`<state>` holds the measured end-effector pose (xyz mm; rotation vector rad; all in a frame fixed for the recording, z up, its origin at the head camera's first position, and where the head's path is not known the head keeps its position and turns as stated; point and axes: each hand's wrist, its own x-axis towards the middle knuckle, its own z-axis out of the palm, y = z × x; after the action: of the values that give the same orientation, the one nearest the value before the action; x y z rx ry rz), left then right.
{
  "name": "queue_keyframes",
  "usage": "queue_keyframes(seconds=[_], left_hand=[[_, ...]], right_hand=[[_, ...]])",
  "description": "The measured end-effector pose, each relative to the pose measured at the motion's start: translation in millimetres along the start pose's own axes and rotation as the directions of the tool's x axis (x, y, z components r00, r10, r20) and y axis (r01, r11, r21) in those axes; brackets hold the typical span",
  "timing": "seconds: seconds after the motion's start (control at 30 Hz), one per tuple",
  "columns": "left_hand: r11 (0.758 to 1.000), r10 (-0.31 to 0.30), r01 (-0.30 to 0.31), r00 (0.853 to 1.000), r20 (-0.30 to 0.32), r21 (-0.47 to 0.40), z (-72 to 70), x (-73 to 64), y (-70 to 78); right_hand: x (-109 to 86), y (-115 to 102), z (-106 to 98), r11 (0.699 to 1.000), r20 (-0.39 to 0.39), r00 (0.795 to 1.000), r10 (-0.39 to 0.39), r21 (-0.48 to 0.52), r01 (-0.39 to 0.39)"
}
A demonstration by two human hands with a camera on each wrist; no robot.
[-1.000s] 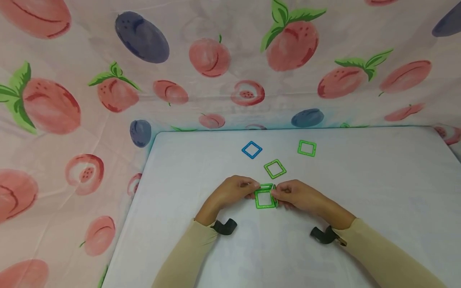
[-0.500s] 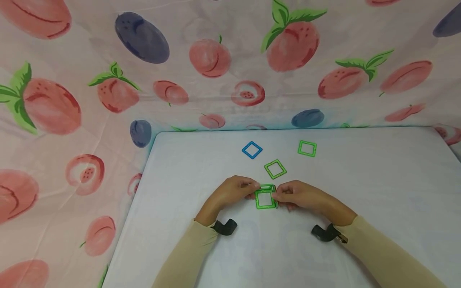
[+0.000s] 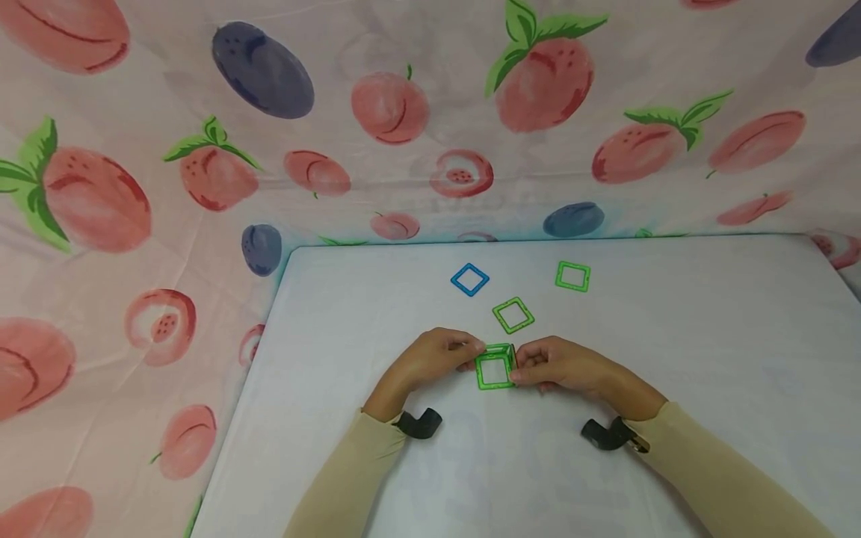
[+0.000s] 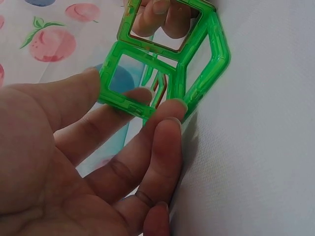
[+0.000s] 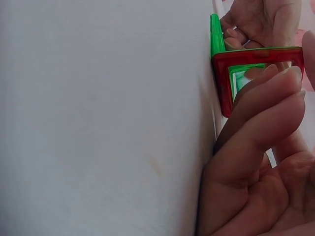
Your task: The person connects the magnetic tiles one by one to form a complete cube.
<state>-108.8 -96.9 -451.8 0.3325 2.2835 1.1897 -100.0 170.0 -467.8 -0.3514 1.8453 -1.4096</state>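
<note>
A green magnetic tile (image 3: 495, 386) lies flat on the table between both hands. Another green tile (image 4: 105, 73) stands upright along its far edge. My left hand (image 3: 433, 362) pinches that one at its left side, thumb on one face and fingertips on the other. Along the right edge stands a third green tile (image 4: 152, 49), meeting the far one at a corner. A red tile (image 5: 224, 91) shows at this right side in the right wrist view. My right hand (image 3: 565, 364) pinches the right-side tiles, thumb at the near end and fingers curled outside.
Beyond the hands lie a yellow-green tile (image 3: 513, 315), a blue tile (image 3: 469, 279) and a green tile (image 3: 573, 276), all flat on the white table (image 3: 350, 299). A fruit-print cloth (image 3: 417, 45) hangs behind the table and along its left.
My right thumb has slid slightly toward the near corner of the tiles, and the right-side tile now sits closer along the flat one's edge. The left hand has stayed in place.
</note>
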Motion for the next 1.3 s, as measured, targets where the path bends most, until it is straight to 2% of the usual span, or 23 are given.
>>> queue_keyframes(seconds=[0.4, 0.67, 0.9, 1.03, 1.3], left_hand=[[1.000, -0.008, 0.008, 1.000, -0.013, 0.027, 0.3, -0.2, -2.0], [1.000, -0.001, 0.001, 1.000, -0.008, 0.024, 2.1, -0.1, -1.2], [0.999, -0.010, 0.011, 1.000, -0.012, 0.033, 2.3, 0.8, -1.9], [0.999, -0.011, 0.011, 1.000, -0.001, 0.048, 1.2, 0.6, -1.7], [0.996, -0.006, 0.004, 1.000, 0.025, 0.084, -0.3, 1.3, -3.3]], right_hand=[[0.6, 1.1, 1.0, 1.000, 0.003, 1.000, -0.004, 0.004, 0.004], [-1.6, -0.5, 0.6, 0.997, -0.024, 0.999, 0.027, 0.078, -0.025], [-1.3, 0.4, 0.4, 0.995, -0.023, 1.000, 0.021, 0.093, -0.019], [-0.7, 1.7, 0.0, 0.996, -0.032, 0.999, 0.022, 0.082, -0.020], [0.9, 0.6, 2.1, 0.999, -0.068, 0.997, 0.037, -0.008, -0.038]])
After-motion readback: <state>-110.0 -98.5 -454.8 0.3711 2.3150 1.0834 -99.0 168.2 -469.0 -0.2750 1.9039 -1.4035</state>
